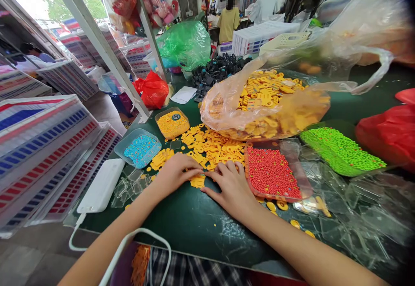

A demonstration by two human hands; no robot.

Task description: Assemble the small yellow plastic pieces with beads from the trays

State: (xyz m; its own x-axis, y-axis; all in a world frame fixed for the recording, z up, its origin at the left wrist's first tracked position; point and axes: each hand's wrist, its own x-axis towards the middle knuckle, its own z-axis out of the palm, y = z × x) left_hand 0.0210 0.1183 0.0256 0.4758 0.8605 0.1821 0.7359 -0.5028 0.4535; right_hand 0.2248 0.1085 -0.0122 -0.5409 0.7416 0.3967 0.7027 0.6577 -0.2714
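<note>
My left hand [175, 173] lies palm down on the dark green table [188, 221], fingers together and resting on a small stack of yellow plastic pieces [197, 181]. My right hand [231, 185] lies beside it, fingertips touching the same stack from the right. Behind both hands spreads a loose heap of yellow plastic pieces [210, 145]. A tray of red beads [272, 173] sits just right of my right hand. Whether either hand grips a piece is hidden under the fingers.
Trays of blue beads [140, 149], orange beads [172, 124] and green beads [340, 151] stand around. A big clear bag of yellow parts [266, 104], black parts [217, 72], a white power bank [102, 185], clear lids [356, 217] and striped boxes [42, 156] surround them. People work far behind.
</note>
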